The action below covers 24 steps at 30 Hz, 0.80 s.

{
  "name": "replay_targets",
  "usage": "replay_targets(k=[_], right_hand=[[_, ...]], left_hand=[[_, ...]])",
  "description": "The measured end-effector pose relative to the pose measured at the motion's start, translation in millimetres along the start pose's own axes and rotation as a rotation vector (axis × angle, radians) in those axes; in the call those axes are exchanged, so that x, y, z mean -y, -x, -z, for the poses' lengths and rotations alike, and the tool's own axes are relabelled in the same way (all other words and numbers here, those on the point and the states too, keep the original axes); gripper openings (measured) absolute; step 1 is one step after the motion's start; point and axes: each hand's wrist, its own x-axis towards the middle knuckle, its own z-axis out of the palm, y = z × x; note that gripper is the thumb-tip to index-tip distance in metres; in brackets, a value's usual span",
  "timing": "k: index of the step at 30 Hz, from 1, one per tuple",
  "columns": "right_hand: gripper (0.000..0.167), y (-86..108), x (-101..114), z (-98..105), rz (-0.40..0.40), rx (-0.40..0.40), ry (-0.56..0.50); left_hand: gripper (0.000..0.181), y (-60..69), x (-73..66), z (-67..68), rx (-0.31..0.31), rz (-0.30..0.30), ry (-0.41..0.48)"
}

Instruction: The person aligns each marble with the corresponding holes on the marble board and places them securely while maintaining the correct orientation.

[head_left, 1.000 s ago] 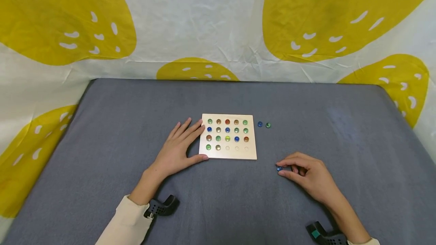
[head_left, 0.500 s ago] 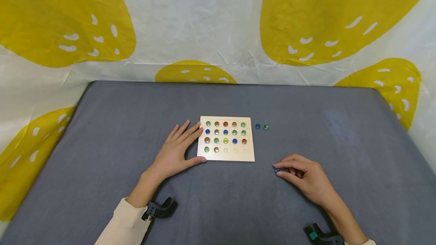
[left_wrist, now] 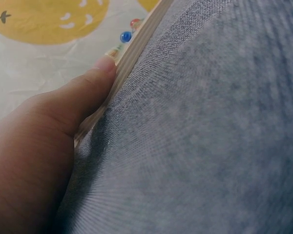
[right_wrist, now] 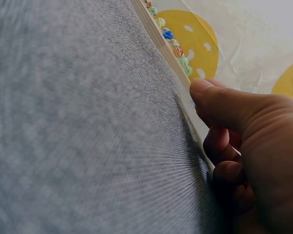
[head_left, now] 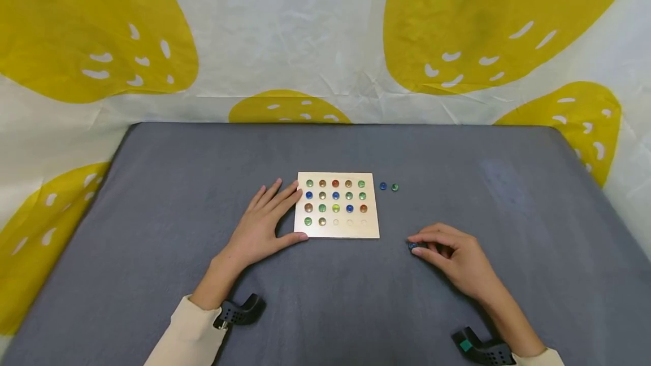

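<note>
A pale wooden board with rows of round hollows lies mid-table, and coloured glass marbles sit in most of them. Three hollows at the right of its nearest row hold no marble. My left hand rests at the board's left side, fingers spread and straight, thumb on the near left corner. To the right of the board, my right hand pinches a blue marble between thumb and fingertips, low over the cloth. In the right wrist view the thumb and fingers of that hand hide the marble.
A loose blue marble and a green marble lie just past the board's far right corner. Grey cloth covers the table. Behind it hangs a white curtain with yellow shapes.
The right hand keeps the blue marble near the same spot, its fingertips shifting slightly around it. The left hand and board stay in place, while the head view drifts a little.
</note>
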Motion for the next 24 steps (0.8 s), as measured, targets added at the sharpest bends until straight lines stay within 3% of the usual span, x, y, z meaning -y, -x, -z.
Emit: replay_targets(k=[9, 13, 18, 24], right_hand=[[0.031, -12.2, 7.7, 0.0, 0.004, -0.046, 0.023], [0.030, -25.7, 26.1, -4.9, 0.047, -0.089, 0.014], [0.025, -44.7, 57.1, -10.6, 0.073, -0.085, -0.008], [0.023, -56.7, 58.7, -23.4, 0.084, -0.074, -0.053]], left_hand=[[0.086, 0.4, 0.8, 0.3, -0.005, 0.004, 0.000], [0.086, 1.1, 1.6, 1.7, -0.010, 0.002, -0.003], [0.086, 1.2, 0.9, 1.5, -0.002, 0.003, -0.008], [0.085, 0.3, 0.0, 0.7, 0.002, 0.003, -0.004]])
